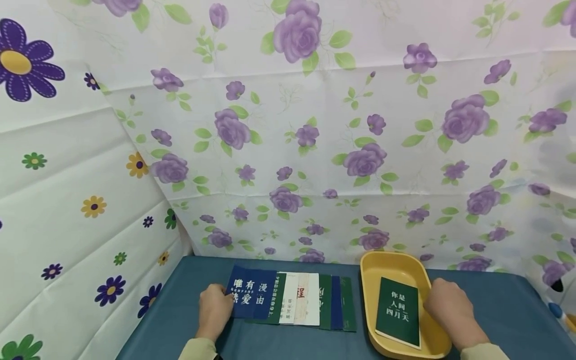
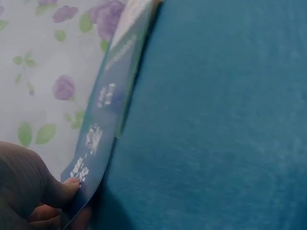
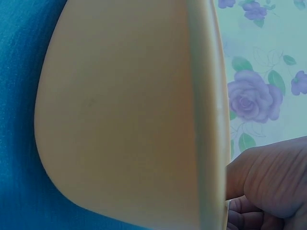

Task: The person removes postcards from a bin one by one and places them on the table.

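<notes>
My left hand (image 1: 215, 307) pinches the left edge of a blue booklet (image 1: 254, 312) with white lettering. In the left wrist view, the thumb lies on the cover of the bent blue booklet (image 2: 103, 112). This booklet overlaps the left end of a row of fanned booklets, among them a white one (image 1: 310, 305) and a green one (image 1: 348, 305). My right hand (image 1: 454, 312) grips the right rim of a yellow tray (image 1: 373, 265). Inside the tray lies a green booklet (image 1: 398, 322) with white lettering. The tray's outer wall (image 3: 120, 120) fills much of the right wrist view.
A blue-green cloth (image 1: 162, 315) covers the table. Behind it hangs a floral curtain (image 1: 315, 170), with another flowered sheet (image 1: 67, 175) at the left. At the far right edge a small blue and orange object (image 1: 555, 311) is partly in view.
</notes>
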Available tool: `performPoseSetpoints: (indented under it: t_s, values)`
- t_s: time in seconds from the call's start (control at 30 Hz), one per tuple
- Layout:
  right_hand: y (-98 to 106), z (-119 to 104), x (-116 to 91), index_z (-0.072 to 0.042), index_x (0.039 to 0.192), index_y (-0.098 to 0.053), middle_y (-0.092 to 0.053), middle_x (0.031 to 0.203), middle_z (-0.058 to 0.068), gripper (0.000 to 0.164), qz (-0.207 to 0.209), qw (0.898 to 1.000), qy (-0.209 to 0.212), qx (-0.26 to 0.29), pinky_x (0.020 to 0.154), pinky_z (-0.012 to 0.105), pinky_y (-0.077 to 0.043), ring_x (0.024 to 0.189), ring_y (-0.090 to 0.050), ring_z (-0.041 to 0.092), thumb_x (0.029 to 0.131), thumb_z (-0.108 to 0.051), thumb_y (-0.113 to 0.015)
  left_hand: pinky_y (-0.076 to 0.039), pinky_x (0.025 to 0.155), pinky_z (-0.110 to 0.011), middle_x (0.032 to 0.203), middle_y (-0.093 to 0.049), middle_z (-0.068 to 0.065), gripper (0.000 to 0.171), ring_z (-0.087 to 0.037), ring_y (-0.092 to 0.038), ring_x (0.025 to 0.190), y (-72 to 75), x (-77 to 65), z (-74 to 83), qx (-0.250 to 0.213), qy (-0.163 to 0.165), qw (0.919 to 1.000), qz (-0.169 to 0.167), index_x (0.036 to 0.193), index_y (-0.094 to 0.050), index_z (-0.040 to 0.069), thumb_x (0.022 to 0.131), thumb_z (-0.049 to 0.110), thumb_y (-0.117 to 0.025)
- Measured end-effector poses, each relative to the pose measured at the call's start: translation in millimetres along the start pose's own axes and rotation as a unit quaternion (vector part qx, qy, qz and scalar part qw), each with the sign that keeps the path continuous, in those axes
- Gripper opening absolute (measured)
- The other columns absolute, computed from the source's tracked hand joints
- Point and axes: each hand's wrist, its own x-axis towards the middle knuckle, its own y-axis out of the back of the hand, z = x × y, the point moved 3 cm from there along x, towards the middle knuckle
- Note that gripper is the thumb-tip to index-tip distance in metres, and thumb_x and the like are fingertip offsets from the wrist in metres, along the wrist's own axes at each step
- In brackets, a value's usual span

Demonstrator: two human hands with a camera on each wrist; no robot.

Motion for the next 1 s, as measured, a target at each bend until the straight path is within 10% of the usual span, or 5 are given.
performPoseSetpoints:
  t_s: [0.37, 0.8, 1.0]
  values:
    - [1.1, 0.1, -0.3, 0.001, 0.081, -0.056, -0.051, 0.066, 0.007, 0.009, 0.005, 1.000, 0.001, -0.001, 0.049, 0.038, -0.042, 0.060, -0.050, 0.022, 0.078, -0.007, -0.055, -0.017, 0.042, -0.030, 0.052, -0.017, 0.006, 0.049, -0.012, -0.015, 0.047, -3.9, -3.4, 0.2, 0.048, 0.011, 0.9981, 0.038, 0.053, -0.028, 0.020, 0.079, 0.013, -0.069]
    - [1.1, -0.6, -0.6, 0.000, 0.079, -0.057, -0.051, 0.065, 0.007, 0.008, 0.005, 1.000, -0.001, 0.000, 0.049, 0.038, -0.041, 0.059, -0.050, 0.022, 0.078, -0.007, -0.056, -0.037, 0.046, -0.040, 0.060, -0.050, -0.004, 0.024, -0.021, -0.049, 0.054, 0.2, -1.1, -3.3, 0.055, 0.031, 0.9971, 0.042, 0.067, -0.055, 0.010, 0.073, 0.019, -0.076]
    - [-1.4, -1.1, 0.1, 0.001, 0.081, -0.057, -0.051, 0.064, 0.006, 0.008, -0.017, 1.000, -0.005, 0.008, 0.049, 0.035, -0.042, 0.058, -0.051, 0.020, 0.080, -0.006, -0.056, -0.038, 0.045, -0.036, 0.065, -0.054, -0.003, 0.017, -0.016, -0.048, 0.053, 5.4, -4.5, 22.6, 0.021, -0.012, 0.9956, 0.091, 0.079, -0.062, 0.007, 0.079, 0.020, -0.072]
